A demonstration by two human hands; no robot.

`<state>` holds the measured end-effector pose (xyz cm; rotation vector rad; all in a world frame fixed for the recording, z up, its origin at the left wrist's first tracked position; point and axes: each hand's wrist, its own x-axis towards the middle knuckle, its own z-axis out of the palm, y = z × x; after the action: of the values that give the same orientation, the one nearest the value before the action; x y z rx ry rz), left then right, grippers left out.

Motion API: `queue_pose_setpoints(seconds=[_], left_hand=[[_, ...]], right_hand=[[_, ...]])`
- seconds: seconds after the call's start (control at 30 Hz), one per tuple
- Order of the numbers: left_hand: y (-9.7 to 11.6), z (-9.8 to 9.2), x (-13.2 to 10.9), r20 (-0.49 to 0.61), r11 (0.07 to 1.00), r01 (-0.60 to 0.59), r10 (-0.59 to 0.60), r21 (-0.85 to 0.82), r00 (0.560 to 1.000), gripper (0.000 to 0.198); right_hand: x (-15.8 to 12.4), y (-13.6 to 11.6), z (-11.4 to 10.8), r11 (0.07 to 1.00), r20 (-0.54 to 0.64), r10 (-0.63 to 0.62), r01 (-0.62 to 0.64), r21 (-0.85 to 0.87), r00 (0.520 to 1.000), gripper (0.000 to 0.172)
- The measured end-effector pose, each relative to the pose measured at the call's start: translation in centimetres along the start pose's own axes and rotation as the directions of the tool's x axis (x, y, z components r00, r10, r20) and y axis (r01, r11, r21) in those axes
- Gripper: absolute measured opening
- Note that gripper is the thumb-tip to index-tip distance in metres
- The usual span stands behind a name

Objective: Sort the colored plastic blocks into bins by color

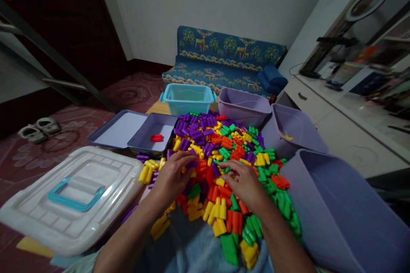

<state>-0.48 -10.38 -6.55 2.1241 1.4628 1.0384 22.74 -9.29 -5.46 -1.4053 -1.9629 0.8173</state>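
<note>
A wide heap of purple, yellow, green and orange-red plastic pieces (223, 208) spreads over the table and down onto a blue cloth (192, 249). My left hand (174, 172) is at the heap's left part, its fingers bent over a purple piece; whether it grips that piece is unclear. Close by on the right, my right hand (241, 179) has thumb and fingers curled near each other above the middle of the heap, beside a small purple piece (215, 170). What lies between its fingertips is too small to make out.
Behind the heap stand a light-blue bin (188, 104) and a purple bin (243, 108). More purple bins (294, 136) (323, 204) line the right. An open case (145, 145) holding a red piece (156, 138) and a white lid (77, 196) are at left. A patterned sofa (221, 68) stands beyond.
</note>
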Motion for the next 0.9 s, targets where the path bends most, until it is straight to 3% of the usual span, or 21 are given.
queue_pose_setpoints(seconds=[0.1,0.2,0.3,0.43,0.6,0.7,0.9], left_hand=[[0.4,0.1,-1.0,0.050,0.999,-0.029,0.028,0.024,0.998,0.024],[0.7,-0.1,-1.7,0.096,0.997,-0.072,0.070,0.017,0.993,0.023],[0.8,-0.9,-2.3,0.100,0.997,-0.067,0.064,0.027,0.993,0.024],[0.3,-2.1,-3.2,0.093,0.997,0.013,-0.020,0.077,0.995,0.027],[0.3,-3.4,-4.7,0.225,0.987,0.051,-0.085,0.152,0.971,0.028],[0.6,-3.6,-5.4,0.285,0.978,0.047,-0.105,0.204,0.953,0.036],[0.2,-1.7,-6.2,0.229,0.942,0.017,-0.099,0.335,0.968,0.070]], right_hand=[[-0.3,-0.8,1.4,0.986,0.117,-0.128,0.139,-0.092,0.985,0.050],[-0.3,-1.4,2.3,0.953,0.205,-0.146,0.194,-0.235,0.968,0.060],[-0.2,-1.4,2.5,0.912,0.224,-0.107,0.185,-0.367,0.969,0.055],[0.0,-0.7,2.4,0.868,0.159,-0.103,0.167,-0.468,0.982,0.044],[0.2,-0.4,2.2,0.906,0.111,-0.069,0.109,-0.409,0.991,0.008],[0.0,-1.0,1.9,0.934,0.095,-0.039,0.070,-0.351,0.995,0.009],[-1.2,-2.7,2.1,0.966,0.199,-0.031,0.081,-0.244,0.979,0.011]])
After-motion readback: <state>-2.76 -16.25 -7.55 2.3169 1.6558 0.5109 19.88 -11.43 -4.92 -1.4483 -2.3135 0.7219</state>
